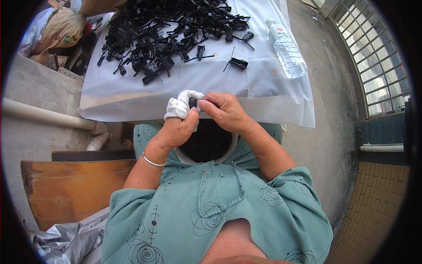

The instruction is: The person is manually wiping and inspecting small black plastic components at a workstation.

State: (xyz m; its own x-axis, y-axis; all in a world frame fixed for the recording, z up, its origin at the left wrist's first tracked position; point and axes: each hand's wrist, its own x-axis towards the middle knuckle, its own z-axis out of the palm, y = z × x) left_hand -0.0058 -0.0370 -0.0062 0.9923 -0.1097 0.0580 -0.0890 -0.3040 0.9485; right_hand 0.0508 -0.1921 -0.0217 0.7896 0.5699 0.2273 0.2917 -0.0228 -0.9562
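My left hand (178,125), its fingers partly wrapped in white cloth (181,104), and my right hand (224,110) meet over my lap. Together they pinch a small black plastic part (194,103) between the fingertips. Just below the hands a round bowl (206,141) full of dark pieces rests on my lap. A large heap of black plastic parts (167,31) lies on the white sheet (198,83) ahead of me, with a few loose pieces (238,63) closer to its near edge.
A clear plastic water bottle (286,48) lies on the sheet's right side. A wooden board (74,189) and a white pipe (44,114) are at my left. Sacks (61,28) sit at far left. A metal window grille (378,61) runs along the right.
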